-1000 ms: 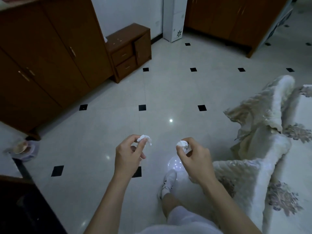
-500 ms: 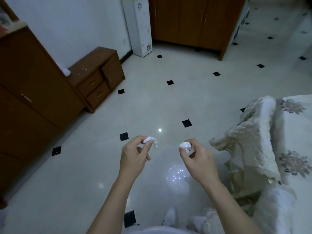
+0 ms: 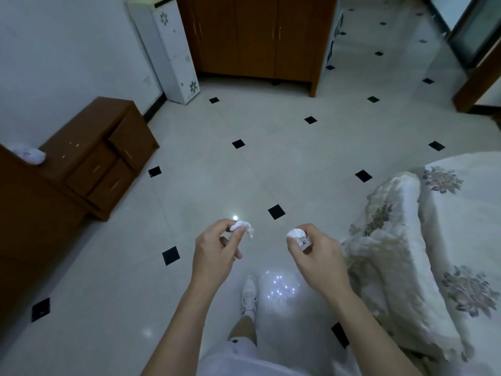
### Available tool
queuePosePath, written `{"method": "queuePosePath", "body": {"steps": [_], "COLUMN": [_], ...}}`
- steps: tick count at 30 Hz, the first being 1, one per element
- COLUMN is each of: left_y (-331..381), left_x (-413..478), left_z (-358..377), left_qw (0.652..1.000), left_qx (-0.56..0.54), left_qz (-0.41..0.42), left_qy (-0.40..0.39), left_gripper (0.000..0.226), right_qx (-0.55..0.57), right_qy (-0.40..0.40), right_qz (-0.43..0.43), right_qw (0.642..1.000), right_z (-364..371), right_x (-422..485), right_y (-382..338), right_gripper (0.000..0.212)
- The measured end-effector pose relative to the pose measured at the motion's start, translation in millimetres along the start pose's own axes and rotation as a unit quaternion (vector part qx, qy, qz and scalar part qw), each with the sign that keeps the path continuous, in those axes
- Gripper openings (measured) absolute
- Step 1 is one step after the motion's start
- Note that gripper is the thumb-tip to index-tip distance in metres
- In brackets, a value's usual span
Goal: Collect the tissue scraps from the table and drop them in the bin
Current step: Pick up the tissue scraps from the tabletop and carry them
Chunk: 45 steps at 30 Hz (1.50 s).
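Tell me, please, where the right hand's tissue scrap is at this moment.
In the head view, the tissue scrap sits low, right of centre, pinched by the right hand over the tiled floor, beside the floral sofa cover.

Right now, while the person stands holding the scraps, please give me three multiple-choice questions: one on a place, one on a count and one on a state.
1. Where does the low drawer cabinet stand?
A. On the person's left, against the wall
B. Directly ahead
C. On the person's right

2. How many tissue scraps are held?
A. One
B. Four
C. Two

3. What is the left hand doing?
A. Hanging open
B. Pinching a scrap
C. Carrying a bin

Answers:
1 A: the cabinet shows at the picture's left, by the white wall.
2 C: the left scrap is in the left hand and the right scrap is in the right hand.
3 B: its thumb and fingertips close on the left scrap.
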<state>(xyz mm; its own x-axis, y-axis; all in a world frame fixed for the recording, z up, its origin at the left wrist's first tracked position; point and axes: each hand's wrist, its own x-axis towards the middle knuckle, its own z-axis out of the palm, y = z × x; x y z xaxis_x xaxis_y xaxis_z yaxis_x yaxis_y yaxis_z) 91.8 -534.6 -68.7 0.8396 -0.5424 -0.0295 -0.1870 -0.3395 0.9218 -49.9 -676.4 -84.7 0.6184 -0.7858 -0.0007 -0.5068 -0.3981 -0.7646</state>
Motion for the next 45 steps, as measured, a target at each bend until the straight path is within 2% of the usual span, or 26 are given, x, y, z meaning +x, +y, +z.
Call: {"method": "queuePosePath", "body": {"steps": [5, 13, 22, 31, 38, 45], "left_y": [5, 34, 53, 97, 163, 214], "left_x": [104, 254, 356, 461, 541, 592], "left_z": [12, 36, 95, 197, 309, 407], "left_qw": [0.999, 0.995, 0.985, 0.976, 0.966, 0.95], "left_qx": [-0.003, -0.006, 0.001, -0.003, 0.014, 0.022], "left_qz": [0.02, 0.038, 0.04, 0.058, 0.088, 0.121], "left_qy": [-0.033, -0.095, -0.167, -0.21, -0.244, -0.288], "left_gripper": [0.017, 0.018, 0.017, 0.016, 0.02, 0.02], "right_qx": [-0.013, -0.033, -0.032, -0.026, 0.001, 0.004], "right_qy": [0.026, 0.079, 0.118, 0.156, 0.195, 0.247], "right_qz": [0.011, 0.033, 0.117, 0.136, 0.145, 0.18], "right_qw": [1.0, 0.996, 0.986, 0.978, 0.97, 0.952], "right_z": [17, 20, 11, -28, -103, -171], "right_x": [90, 226, 309, 424, 533, 593], "right_y": [-14, -57, -22, 33, 82, 125], "right_gripper": [0.019, 0.017, 0.018, 0.017, 0.016, 0.024]}}
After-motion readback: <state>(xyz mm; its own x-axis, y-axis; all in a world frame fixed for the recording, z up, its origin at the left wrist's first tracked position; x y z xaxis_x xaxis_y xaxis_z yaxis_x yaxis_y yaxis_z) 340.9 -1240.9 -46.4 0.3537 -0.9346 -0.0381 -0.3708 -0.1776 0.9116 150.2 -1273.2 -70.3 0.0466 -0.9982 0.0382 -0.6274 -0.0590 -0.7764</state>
